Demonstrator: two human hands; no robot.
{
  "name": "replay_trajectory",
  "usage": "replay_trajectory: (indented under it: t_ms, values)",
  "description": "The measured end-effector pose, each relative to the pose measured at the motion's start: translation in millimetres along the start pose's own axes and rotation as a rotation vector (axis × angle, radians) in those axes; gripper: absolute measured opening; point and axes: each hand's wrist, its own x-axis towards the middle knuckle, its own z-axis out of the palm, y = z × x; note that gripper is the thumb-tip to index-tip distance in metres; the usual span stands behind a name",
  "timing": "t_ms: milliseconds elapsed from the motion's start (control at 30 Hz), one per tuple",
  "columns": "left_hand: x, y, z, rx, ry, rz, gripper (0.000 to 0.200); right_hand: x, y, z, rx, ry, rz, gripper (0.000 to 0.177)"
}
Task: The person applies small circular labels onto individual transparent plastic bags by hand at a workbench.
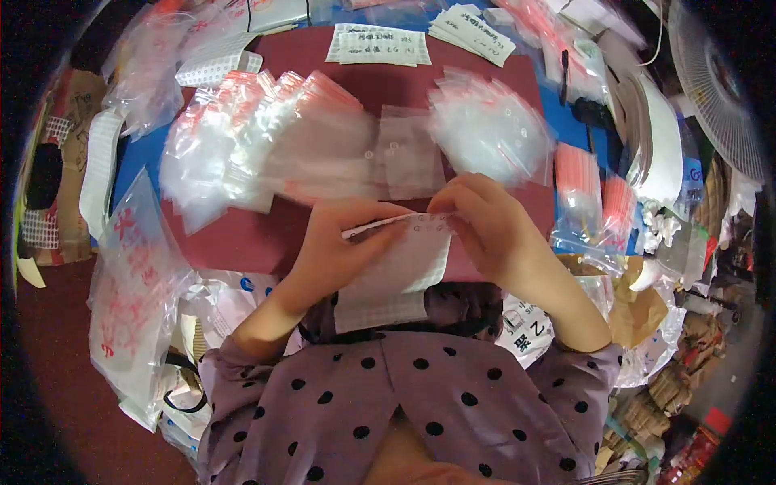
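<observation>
My left hand (343, 242) is closed on the left side of a white sheet of small printed labels (392, 279), whose lower part hangs over the table's near edge. At the sheet's top right corner, the fingers of my right hand (485, 222) are pinched together. Just beyond my hands, clear plastic bags with red edges lie fanned out: a large pile (234, 145) on the left and a smaller pile (489, 133) on the right. Between them, a few flat clear bags (408, 153) lie on the dark red surface (396, 77).
Handwritten label sheets (380, 47) lie at the far edge, with another stack (473, 36) beside them. Bundled red-edged bags (578, 182) sit at the right. A large plastic bag (137, 299) lies at the left. A fan (719, 89) stands at the far right.
</observation>
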Motion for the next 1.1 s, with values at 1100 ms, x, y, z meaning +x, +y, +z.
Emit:
replay_trajectory:
  t_ms: [1100]
  values:
    - [-10,-7,-18,-0.081,-0.014,-0.003,0.017,17,-10,12,-0.046,-0.002,-0.035,0.018]
